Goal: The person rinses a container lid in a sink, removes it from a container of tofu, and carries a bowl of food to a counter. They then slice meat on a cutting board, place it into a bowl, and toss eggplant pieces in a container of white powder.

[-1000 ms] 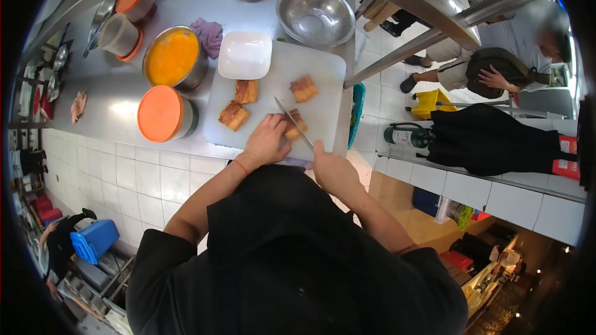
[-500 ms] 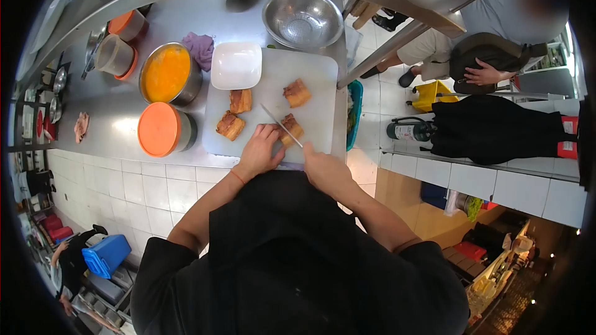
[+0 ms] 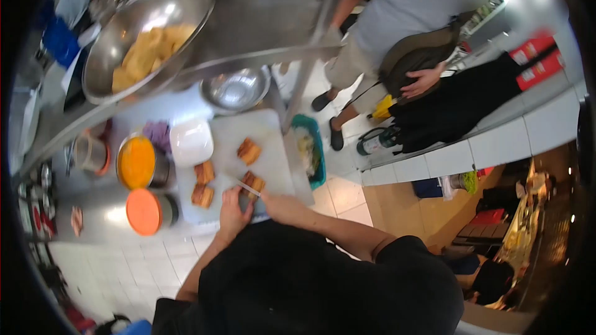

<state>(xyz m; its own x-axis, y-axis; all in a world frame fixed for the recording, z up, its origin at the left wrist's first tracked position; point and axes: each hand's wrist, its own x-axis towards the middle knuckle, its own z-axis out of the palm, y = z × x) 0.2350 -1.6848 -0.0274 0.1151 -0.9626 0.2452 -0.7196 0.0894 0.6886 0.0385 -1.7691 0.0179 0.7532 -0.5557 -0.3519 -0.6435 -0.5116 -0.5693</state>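
A knife (image 3: 242, 185) is in my right hand (image 3: 279, 208), its blade lying across a browned piece of pork belly (image 3: 254, 182) near the front of the white cutting board (image 3: 276, 155). My left hand (image 3: 234, 214) has its fingers bent together against the near left side of that piece, partly blurred. Two more pork belly pieces, an upper one (image 3: 204, 172) and a lower one (image 3: 202, 196), lie to the left. Another piece (image 3: 249, 151) lies farther back. A white square dish (image 3: 191, 142) stands at the board's back left corner.
Left of the board are a pot of orange liquid (image 3: 138, 162), an orange-lidded tub (image 3: 144, 212) and a purple cloth (image 3: 158, 135). A metal bowl (image 3: 236, 90) sits behind. Overhead, a shelf holds a large bowl (image 3: 149, 56) of yellowish chunks. A person (image 3: 397, 25) stands beyond the teal bin (image 3: 318, 149).
My view has tilted up and turned, so the board appears lower and farther left, and the overhead bowl shows. Both hands remain at the same pork belly piece, the knife still across it.
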